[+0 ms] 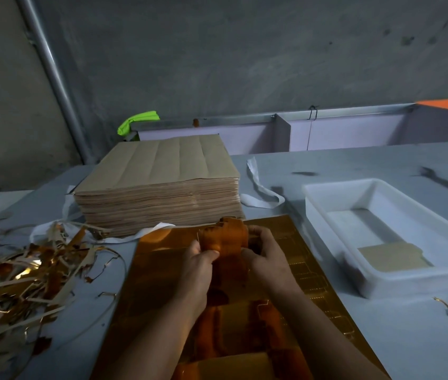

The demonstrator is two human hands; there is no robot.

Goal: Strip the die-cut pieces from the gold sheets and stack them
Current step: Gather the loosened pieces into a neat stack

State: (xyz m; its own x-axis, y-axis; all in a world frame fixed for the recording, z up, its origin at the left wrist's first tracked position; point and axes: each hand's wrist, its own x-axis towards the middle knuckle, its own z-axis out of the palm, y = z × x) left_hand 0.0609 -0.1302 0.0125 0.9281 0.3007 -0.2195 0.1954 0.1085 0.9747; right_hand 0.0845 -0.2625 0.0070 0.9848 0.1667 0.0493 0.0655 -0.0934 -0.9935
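Both hands are working at the middle of the bench. The left hand [198,260] is curling its fingers and thumb round the near left side of a small wad of orange-gold die-cut card pieces [224,237], and the right hand [268,255] is gripping the same wad from the right. Together they are holding it just above the large shiny gold foil sheet [294,259], which is lying flat on the grey table [381,338] under the forearms. Cut outlines and perforation rows are showing along the sheet's right side, so pieces there are probably still waiting to be pulled free.

Just beside the sheet on the right, a white rectangular plastic tray [414,281] is holding a flat tan die-cut piece or small stack [394,256], brown side up; I cannot tell how many are in it. On the left, a loose heap of gold and brown offcut strips [22,272] is spreading over the table. Behind the sheet, a tall stack of brown-backed card sheets [159,171] is sitting with a white strap [261,190] trailing round it.

Judging by this, the job is looking early: some scrap is off and little is stacked, while that tall pile, if unstripped, is still to do.
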